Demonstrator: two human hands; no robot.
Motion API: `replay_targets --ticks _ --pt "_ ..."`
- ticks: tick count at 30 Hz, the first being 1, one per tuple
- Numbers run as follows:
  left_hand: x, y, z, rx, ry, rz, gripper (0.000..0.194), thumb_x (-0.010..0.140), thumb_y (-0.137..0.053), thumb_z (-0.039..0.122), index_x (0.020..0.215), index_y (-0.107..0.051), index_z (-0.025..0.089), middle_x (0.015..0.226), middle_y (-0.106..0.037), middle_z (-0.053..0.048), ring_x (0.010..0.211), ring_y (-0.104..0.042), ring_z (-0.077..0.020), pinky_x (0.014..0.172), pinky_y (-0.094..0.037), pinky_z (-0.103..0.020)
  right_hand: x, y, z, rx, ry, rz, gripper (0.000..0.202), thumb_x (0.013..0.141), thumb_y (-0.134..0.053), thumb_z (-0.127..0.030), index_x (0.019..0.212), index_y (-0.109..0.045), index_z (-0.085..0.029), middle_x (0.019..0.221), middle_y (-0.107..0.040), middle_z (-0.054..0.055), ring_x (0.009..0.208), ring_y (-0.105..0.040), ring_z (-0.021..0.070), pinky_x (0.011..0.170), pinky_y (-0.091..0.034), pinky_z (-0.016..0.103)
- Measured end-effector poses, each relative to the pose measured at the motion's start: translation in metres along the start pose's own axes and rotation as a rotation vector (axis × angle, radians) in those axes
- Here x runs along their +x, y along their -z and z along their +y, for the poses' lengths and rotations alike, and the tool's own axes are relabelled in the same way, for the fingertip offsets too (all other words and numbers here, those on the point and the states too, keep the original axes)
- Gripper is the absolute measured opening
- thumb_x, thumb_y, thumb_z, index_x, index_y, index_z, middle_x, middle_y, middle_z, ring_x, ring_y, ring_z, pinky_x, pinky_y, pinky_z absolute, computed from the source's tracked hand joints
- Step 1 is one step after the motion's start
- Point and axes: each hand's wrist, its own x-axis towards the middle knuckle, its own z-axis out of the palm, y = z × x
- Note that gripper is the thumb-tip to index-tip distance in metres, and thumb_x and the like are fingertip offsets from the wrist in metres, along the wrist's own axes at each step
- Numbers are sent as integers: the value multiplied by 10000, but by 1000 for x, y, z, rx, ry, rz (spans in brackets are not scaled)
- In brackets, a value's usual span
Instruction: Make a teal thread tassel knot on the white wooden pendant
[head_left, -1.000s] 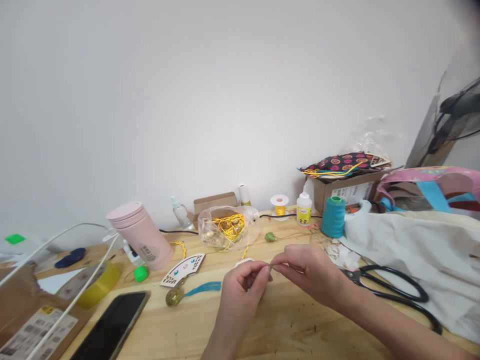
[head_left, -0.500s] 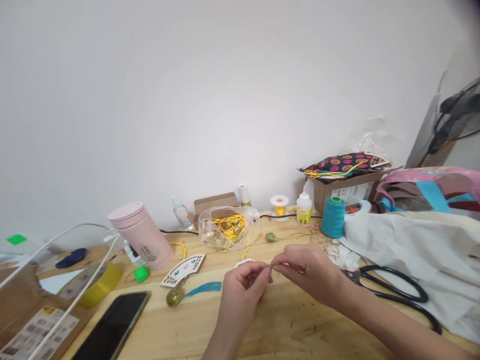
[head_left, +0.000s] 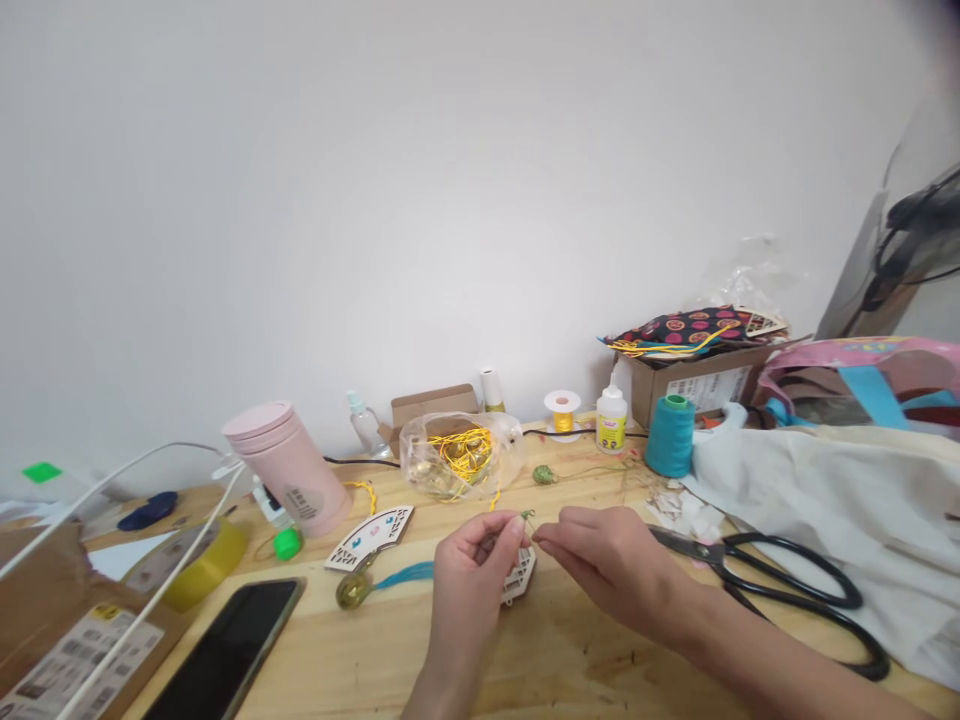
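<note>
My left hand [head_left: 476,565] pinches a thin green cord [head_left: 529,515], with a small loop or knot standing above the thumb and fingertip. Close to its right, my right hand [head_left: 607,560] has its fingers pressed together at the cord's fine end. Partly hidden behind the left hand lies a white lattice-cut piece [head_left: 519,578] on the wooden table. Left of that hand is a brass-coloured round pendant [head_left: 354,590] with a blue tassel [head_left: 405,574]. A fan-shaped white piece [head_left: 369,540] lies just beyond it. Farther back sits a small green cord bundle [head_left: 544,474].
Large black-handled scissors [head_left: 795,570] lie right of my right hand, by white cloth [head_left: 825,490]. Behind stand a blue thread cone [head_left: 670,437], a glue bottle [head_left: 611,420] and a plastic bag of yellow cords [head_left: 461,455]. A phone [head_left: 225,650] and pink cup [head_left: 289,470] are left.
My hands have drawn slightly apart, the right one lower. The green loop now shows above the left fingertips, and more of the lattice piece is uncovered. The view has shifted slightly.
</note>
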Motion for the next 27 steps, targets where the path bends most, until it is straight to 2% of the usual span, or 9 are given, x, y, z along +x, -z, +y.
replay_targets --ticks 4,7,10,14,20,23,27 --pt "-1 1 -3 215 -152 -39 167 694 -588 319 700 -649 164 655 -647 -15 605 -558 -123 573 -439 -212 -3 5 -3 -216 90 -20 127 802 -427 -140 773 -534 -203 603 -520 -26 456 -361 97 430 -135 252" --pt "-2 2 -2 430 -317 -94 165 740 -541 303 709 -645 179 677 -637 -17 638 -558 -137 600 -432 -232 -3 12 -2 -271 135 3 115 794 -447 -140 768 -535 -210 605 -503 -26 475 -348 103 440 -120 261" --pt "-5 1 1 548 -412 -163 173 774 -501 278 710 -636 190 667 -629 -10 637 -549 -130 601 -416 -228 -2 18 5 -236 129 76 148 817 -448 -174 749 -571 -219 575 -464 -27 489 -351 103 442 -130 254" --pt "-7 -2 1 582 -483 -237 154 779 -493 238 725 -632 197 665 -628 -1 621 -542 -116 594 -407 -216 0 18 15 -31 88 157 208 838 -448 -205 734 -628 -204 566 -462 -17 518 -416 93 454 -210 220" --pt "-5 -2 -1 525 -468 -226 143 762 -509 232 690 -621 181 655 -627 -15 612 -540 -121 580 -413 -218 3 10 20 288 -55 155 159 799 -528 -225 710 -652 -183 572 -514 -10 553 -473 93 512 -302 197" --pt "-5 0 -3 459 -415 -217 142 757 -515 248 707 -629 179 661 -624 -18 601 -536 -124 562 -421 -222 4 7 19 342 -87 125 160 799 -527 -232 705 -647 -183 562 -516 -14 552 -470 95 517 -311 197" --pt "-5 2 -5 365 -332 -166 146 741 -537 278 738 -637 172 699 -640 -28 652 -565 -145 600 -447 -238 3 0 14 340 -57 101 197 824 -483 -224 697 -626 -173 567 -504 -16 544 -460 90 508 -306 193"
